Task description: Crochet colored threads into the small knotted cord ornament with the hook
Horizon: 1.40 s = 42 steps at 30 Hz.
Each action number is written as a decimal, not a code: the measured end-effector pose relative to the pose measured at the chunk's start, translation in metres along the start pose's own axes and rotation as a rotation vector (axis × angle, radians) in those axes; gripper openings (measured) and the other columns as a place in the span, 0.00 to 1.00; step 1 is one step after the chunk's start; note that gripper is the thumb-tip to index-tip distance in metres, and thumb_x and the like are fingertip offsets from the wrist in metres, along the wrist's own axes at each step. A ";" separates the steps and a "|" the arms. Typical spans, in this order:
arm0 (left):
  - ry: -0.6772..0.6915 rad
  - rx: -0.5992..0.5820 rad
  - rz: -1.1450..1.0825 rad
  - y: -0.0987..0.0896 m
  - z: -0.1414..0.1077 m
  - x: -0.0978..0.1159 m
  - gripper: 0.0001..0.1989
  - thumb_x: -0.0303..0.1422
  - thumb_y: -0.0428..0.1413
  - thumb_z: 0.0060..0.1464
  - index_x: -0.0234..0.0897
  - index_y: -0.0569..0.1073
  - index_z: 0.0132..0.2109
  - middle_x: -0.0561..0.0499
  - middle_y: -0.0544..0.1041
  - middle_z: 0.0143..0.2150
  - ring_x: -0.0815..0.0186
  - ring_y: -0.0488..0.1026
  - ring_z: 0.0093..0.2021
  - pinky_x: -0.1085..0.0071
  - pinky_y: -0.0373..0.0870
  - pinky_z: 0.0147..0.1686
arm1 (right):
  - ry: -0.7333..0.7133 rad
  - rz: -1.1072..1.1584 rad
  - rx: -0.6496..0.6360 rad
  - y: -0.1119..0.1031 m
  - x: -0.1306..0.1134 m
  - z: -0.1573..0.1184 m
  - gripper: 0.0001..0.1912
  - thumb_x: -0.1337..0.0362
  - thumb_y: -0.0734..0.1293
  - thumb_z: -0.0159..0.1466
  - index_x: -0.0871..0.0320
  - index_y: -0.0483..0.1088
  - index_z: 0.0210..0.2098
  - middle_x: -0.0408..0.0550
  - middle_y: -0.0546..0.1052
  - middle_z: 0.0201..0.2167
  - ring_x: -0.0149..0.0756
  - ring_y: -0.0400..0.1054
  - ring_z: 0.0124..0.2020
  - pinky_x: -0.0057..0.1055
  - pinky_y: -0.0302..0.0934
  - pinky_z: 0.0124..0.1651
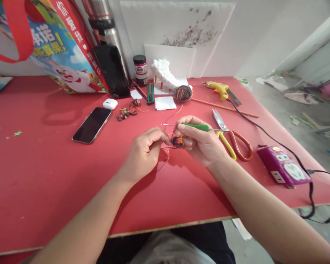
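In the middle of the head view, my right hand (205, 143) is closed around a green-handled crochet hook (196, 127), its metal tip pointing left. Fingers of that hand also grip a small crocheted piece (177, 141) in orange and dark multicoloured yarn. My left hand (144, 152) is closed too, thumb and forefinger pinching at the piece's left edge; exactly what lies between those fingertips is partly hidden. A loose orange strand (167, 156) loops below the piece. Behind the hands sits a ball of multicoloured yarn (183, 93).
Scissors (228, 137) lie right of my right hand, with a purple power strip (284, 165) and black cord beyond. Farther back are a yellow glue gun (218, 89) and a thin stick (225, 107). Leftward are a phone (92, 125), an earbud case (110, 104) and another crocheted piece (124, 114).
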<state>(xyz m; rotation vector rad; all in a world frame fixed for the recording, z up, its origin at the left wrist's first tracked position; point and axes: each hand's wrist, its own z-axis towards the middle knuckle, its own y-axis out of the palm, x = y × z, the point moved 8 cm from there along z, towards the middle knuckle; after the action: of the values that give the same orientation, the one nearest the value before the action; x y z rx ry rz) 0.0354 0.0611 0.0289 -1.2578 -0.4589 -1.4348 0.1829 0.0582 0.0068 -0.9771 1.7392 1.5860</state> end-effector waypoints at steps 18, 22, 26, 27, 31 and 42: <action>-0.066 0.087 -0.211 -0.006 -0.002 0.003 0.08 0.28 0.64 0.61 0.44 0.89 0.40 0.44 0.86 0.56 0.52 0.81 0.59 0.58 0.79 0.58 | -0.046 -0.119 -0.019 0.003 -0.001 -0.002 0.19 0.57 0.87 0.50 0.57 0.78 0.30 0.41 0.79 0.21 0.23 0.60 0.17 0.25 0.51 0.20; -0.107 0.066 -0.229 0.001 -0.003 -0.003 0.07 0.30 0.65 0.62 0.43 0.89 0.38 0.44 0.86 0.54 0.53 0.82 0.57 0.60 0.78 0.58 | -0.107 -0.177 -0.044 0.006 -0.002 -0.004 0.19 0.56 0.87 0.51 0.57 0.79 0.31 0.42 0.81 0.22 0.24 0.62 0.17 0.26 0.54 0.20; -0.210 0.069 -0.316 0.004 -0.002 -0.008 0.06 0.32 0.65 0.62 0.40 0.87 0.36 0.43 0.85 0.47 0.56 0.82 0.49 0.63 0.80 0.51 | -0.159 -0.221 -0.050 0.005 -0.003 -0.004 0.18 0.56 0.86 0.54 0.57 0.79 0.32 0.42 0.81 0.23 0.25 0.63 0.17 0.26 0.54 0.20; -0.231 0.059 -0.345 0.006 -0.002 -0.009 0.07 0.32 0.65 0.62 0.40 0.87 0.36 0.44 0.84 0.44 0.57 0.82 0.47 0.63 0.80 0.50 | -0.168 -0.231 -0.048 0.004 -0.003 -0.004 0.18 0.56 0.86 0.54 0.57 0.79 0.32 0.41 0.80 0.22 0.25 0.63 0.17 0.26 0.54 0.20; -0.287 0.065 -0.413 0.010 -0.001 -0.014 0.07 0.33 0.64 0.63 0.38 0.86 0.36 0.46 0.82 0.40 0.60 0.80 0.43 0.64 0.78 0.50 | -0.199 -0.272 -0.037 0.003 -0.003 -0.005 0.16 0.56 0.85 0.56 0.57 0.79 0.33 0.42 0.80 0.23 0.25 0.63 0.18 0.27 0.54 0.21; -0.500 0.168 -0.913 0.019 -0.001 -0.025 0.06 0.30 0.72 0.48 0.38 0.85 0.35 0.51 0.82 0.32 0.66 0.78 0.33 0.67 0.76 0.38 | -0.251 -0.269 0.001 0.015 0.004 -0.013 0.16 0.54 0.84 0.57 0.54 0.80 0.35 0.39 0.77 0.24 0.26 0.61 0.21 0.29 0.59 0.24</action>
<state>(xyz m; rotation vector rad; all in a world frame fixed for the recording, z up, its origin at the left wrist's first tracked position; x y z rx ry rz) 0.0471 0.0661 -0.0002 -1.3223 -1.6151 -1.7354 0.1692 0.0454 0.0131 -0.9236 1.3764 1.4628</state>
